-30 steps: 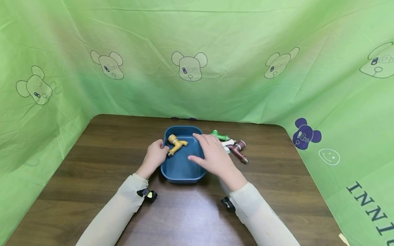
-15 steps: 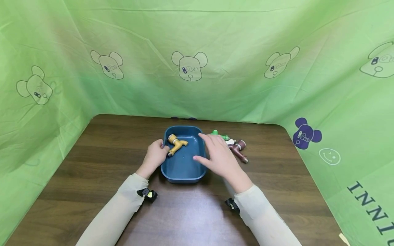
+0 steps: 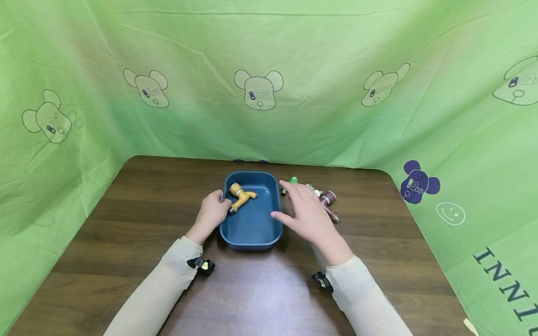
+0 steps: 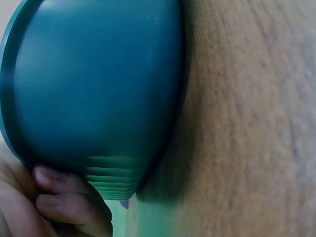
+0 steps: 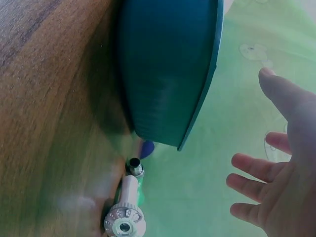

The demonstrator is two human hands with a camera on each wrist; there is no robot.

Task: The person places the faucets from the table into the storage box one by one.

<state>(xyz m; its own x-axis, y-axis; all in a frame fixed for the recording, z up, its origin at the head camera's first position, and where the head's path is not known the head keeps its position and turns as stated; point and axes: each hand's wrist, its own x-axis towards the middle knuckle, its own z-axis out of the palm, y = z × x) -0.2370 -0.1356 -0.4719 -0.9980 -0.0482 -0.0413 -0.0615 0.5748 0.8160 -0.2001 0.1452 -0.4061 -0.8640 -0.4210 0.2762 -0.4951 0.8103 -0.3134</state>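
A blue plastic bin (image 3: 251, 233) stands on the table with a yellow tap (image 3: 241, 198) lying inside it, near the left wall. My left hand (image 3: 211, 212) grips the bin's left rim; in the left wrist view its curled fingers (image 4: 69, 207) press the outer wall. Beyond the bin's right rim, my right hand (image 3: 308, 214) hovers with fingers spread, holding nothing. Under and behind it lie a green tap (image 3: 293, 180), a maroon tap (image 3: 329, 198) and a white tap (image 5: 127, 210). The hand partly hides these in the head view.
The brown wooden table (image 3: 168, 196) is enclosed by a green printed cloth (image 3: 260, 135) at the back and both sides. The bin's wall (image 5: 168, 74) rises beside the loose taps in the right wrist view.
My right hand has moved to the right, from over the bin to above the loose taps, covering more of them. The left hand and bin have stayed in place.
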